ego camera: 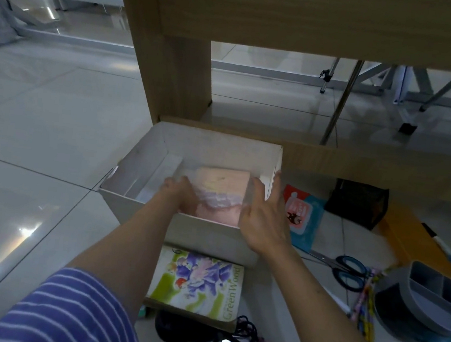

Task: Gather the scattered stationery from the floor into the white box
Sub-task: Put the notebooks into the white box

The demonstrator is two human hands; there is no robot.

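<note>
Two bare forearms, uncovered from above the elbow down to the wrists. Left hand (180, 195) and right hand (262, 218) both without rings, watch or gloves as far as can be seen. Left upper arm in a short sleeve (70, 313): purple-blue cloth with thin pale stripes running across it, loose at the hem. Right sleeve out of view.

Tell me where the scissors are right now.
In the head view the scissors lie on the floor to the right of the white box, between the blue pouch and the grey organiser.
</note>
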